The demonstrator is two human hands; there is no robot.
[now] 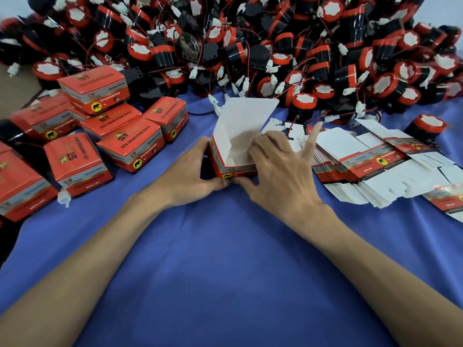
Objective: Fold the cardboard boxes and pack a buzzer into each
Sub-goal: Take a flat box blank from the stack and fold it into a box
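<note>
Beyond my fingertips rises the heap of buzzers [250, 46]. Packed boxes [130, 146] lie out past my left hand [193, 171], flat blanks [363, 171] past my right hand [278, 169]. Between both sits the open box [238, 170], its lid flap [245, 113] upright. My left fingers clasp its left wall; my right fingers curl over the right side flap, one finger lifted. I reckon that flap should be pressed in square, with the base pinned by both thumbs, before I reach for a buzzer.

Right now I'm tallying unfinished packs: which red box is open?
The box between the left hand and the right hand: its white lid flap stands up, inside showing. The boxes piled at left are all closed.
</note>
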